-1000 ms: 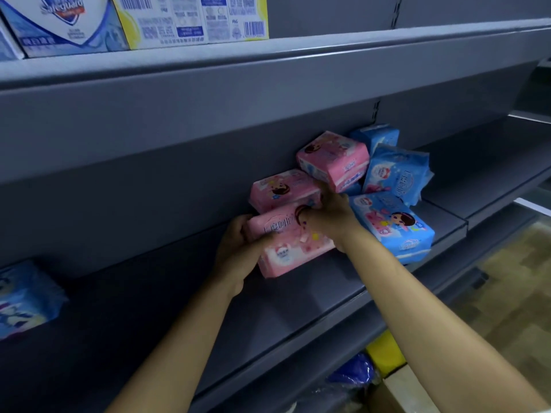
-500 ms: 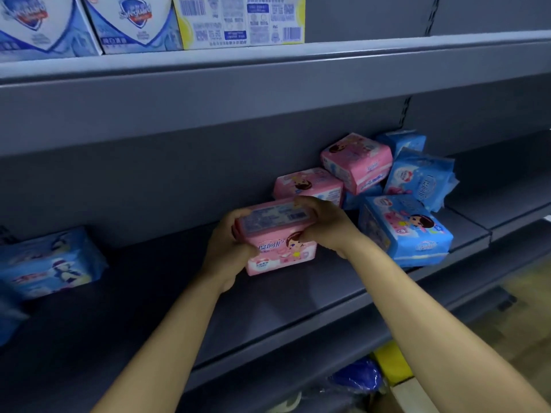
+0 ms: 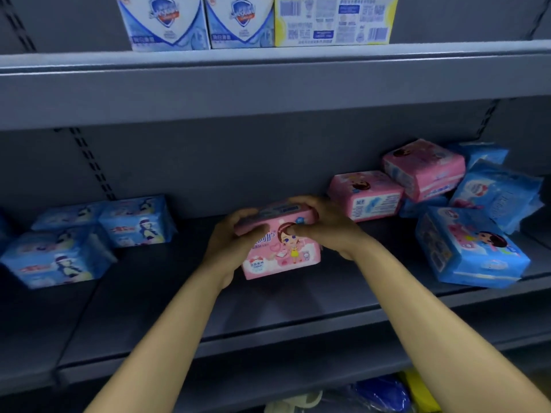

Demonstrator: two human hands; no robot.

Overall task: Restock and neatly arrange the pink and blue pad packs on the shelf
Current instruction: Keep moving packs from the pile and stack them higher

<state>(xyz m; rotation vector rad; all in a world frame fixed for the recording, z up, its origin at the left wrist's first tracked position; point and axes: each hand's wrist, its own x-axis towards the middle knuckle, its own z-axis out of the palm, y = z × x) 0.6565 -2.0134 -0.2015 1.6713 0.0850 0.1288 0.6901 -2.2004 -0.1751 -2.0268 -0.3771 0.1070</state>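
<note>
Both forearms reach in from below. L hand (image 3: 229,245) and R hand (image 3: 325,231) are clamped on one pink pack (image 3: 280,254), one at each end, fingers curled over its top, R thumb on the printed front. Pack is upright over mid grey shelf (image 3: 268,308); can't tell if its base touches. To the R, a blue pack (image 3: 468,248) lies near the front edge. Behind it are 2 more pink packs (image 3: 366,195), one propped on the other, w/ rear blue packs (image 3: 495,189) heaped by the back wall. Far L, 3 blue packs (image 3: 53,257). Up top, soap boxes (image 3: 202,22).
</note>
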